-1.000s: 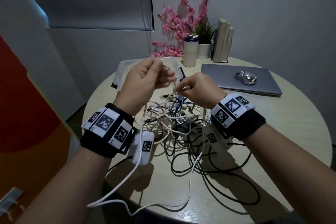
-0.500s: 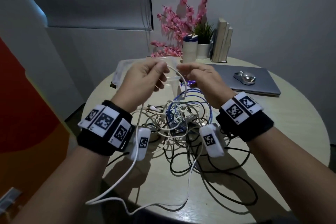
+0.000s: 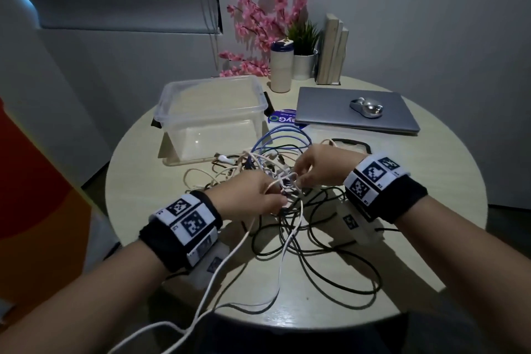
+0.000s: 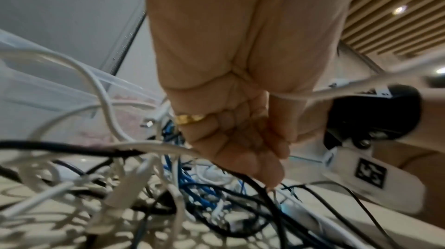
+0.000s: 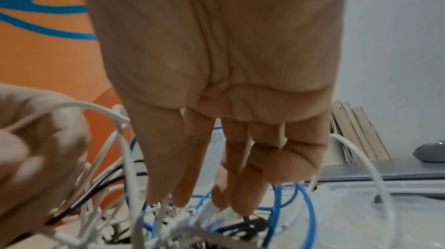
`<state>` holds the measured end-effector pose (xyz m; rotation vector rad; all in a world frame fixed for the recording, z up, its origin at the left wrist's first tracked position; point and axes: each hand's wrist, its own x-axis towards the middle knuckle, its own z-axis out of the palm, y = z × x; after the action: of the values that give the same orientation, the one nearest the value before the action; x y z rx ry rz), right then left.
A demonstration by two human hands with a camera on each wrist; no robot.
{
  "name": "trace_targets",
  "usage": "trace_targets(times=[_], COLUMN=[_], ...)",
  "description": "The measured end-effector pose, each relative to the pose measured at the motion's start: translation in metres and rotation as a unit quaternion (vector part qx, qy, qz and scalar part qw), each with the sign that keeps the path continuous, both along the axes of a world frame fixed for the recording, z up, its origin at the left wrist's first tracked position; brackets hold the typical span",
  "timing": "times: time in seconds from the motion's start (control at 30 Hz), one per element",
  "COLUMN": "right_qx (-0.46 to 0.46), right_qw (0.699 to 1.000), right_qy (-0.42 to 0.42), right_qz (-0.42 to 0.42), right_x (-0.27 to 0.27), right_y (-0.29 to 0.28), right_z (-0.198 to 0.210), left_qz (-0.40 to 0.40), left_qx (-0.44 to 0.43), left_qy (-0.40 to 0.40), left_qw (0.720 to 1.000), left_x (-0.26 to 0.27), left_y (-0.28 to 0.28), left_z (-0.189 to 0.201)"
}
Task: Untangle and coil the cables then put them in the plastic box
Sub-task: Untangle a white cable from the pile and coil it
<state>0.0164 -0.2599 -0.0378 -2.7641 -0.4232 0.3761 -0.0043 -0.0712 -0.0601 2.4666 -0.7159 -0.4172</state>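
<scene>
The tangle of cables point(image 3: 275, 181) lies at the centre of the frame on the round table point(image 3: 431, 181). The left hand point(image 3: 247, 195) grips a white cable point(image 3: 230, 256) in curled fingers. The right hand point(image 3: 321, 164) pinches strands of the tangle. The plastic box point(image 3: 212, 112) stands just behind, at upper left.

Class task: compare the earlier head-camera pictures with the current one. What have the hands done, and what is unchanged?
Both hands dropped from in front of the plastic box into the cable tangle. The left hand still holds the white cable; the right hand picks into the knot. Laptop unmoved.
</scene>
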Motion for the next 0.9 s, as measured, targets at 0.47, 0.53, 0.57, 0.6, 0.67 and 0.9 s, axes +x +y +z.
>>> trace_targets(times=[0.47, 0.53, 0.57, 0.6, 0.67, 0.9], right_qx=[-0.025, -0.024, -0.024, -0.023, -0.018, -0.004], right_qw=[1.000, 1.000, 0.999, 0.999, 0.999, 0.996], right_qy=[0.006, -0.006, -0.013, -0.019, -0.032, -0.053], right_qz=[-0.013, -0.017, -0.020, -0.025, -0.034, -0.066], right_x=[-0.001, 0.002, 0.002, 0.004, 0.006, 0.020], right_y=[-0.007, -0.009, -0.010, -0.012, -0.013, -0.009], right_z=[-0.025, -0.027, -0.026, -0.026, -0.024, -0.026], left_qz=[-0.004, -0.002, -0.006, -0.013, -0.034, 0.011], left_qx=[0.186, 0.170, 0.157, 0.141, 0.098, -0.159], left_qy=[-0.041, -0.036, -0.034, -0.032, -0.023, 0.035], left_qw=[0.982, 0.985, 0.987, 0.989, 0.994, 0.987], left_x=[-0.012, -0.009, -0.007, -0.005, -0.001, 0.011], left_y=[-0.046, -0.043, -0.040, -0.037, -0.029, 0.001], left_z=[-0.016, -0.012, -0.008, -0.002, 0.013, 0.064])
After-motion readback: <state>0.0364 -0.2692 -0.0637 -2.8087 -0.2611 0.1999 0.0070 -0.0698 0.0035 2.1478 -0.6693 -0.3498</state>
